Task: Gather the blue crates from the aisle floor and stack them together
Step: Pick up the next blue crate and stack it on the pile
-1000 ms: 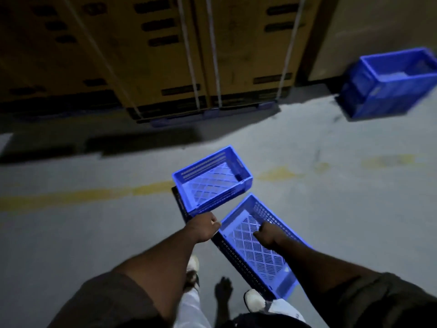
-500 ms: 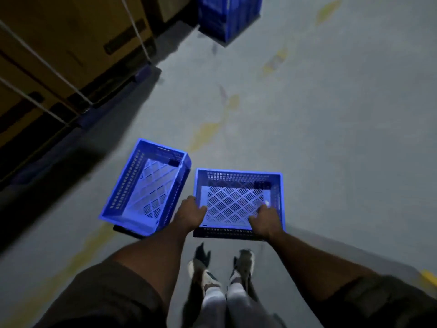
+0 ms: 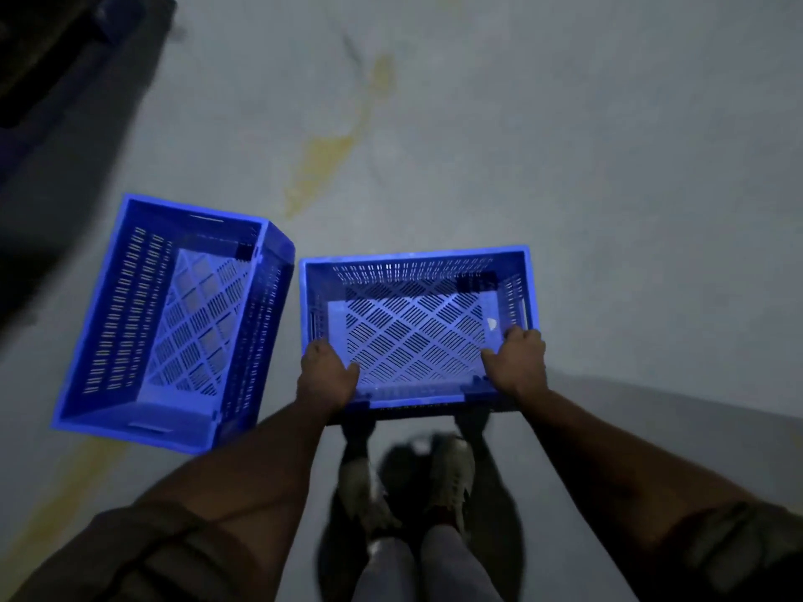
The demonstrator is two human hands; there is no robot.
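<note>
Two empty blue slotted crates lie side by side below me. The right crate (image 3: 415, 271) is in both of my hands: my left hand (image 3: 323, 378) grips its near left corner and my right hand (image 3: 517, 362) grips its near right corner, fingers curled over the rim. It hangs level in front of my feet. The left crate (image 3: 117, 315) rests on the grey floor at a slight angle, its right wall almost touching the held crate. Neither hand touches that one.
Grey concrete floor (image 3: 586, 145) with a worn yellow line (image 3: 317, 167) running diagonally under the crates. A dark pallet base (image 3: 48, 80) sits at the top left. My shoes (image 3: 447, 475) stand just behind the held crate.
My view has swung down and right; the stacked boxes and the far blue crate have left the frame. The crate in my hands has turned square to me and sits beside the floor crate.
</note>
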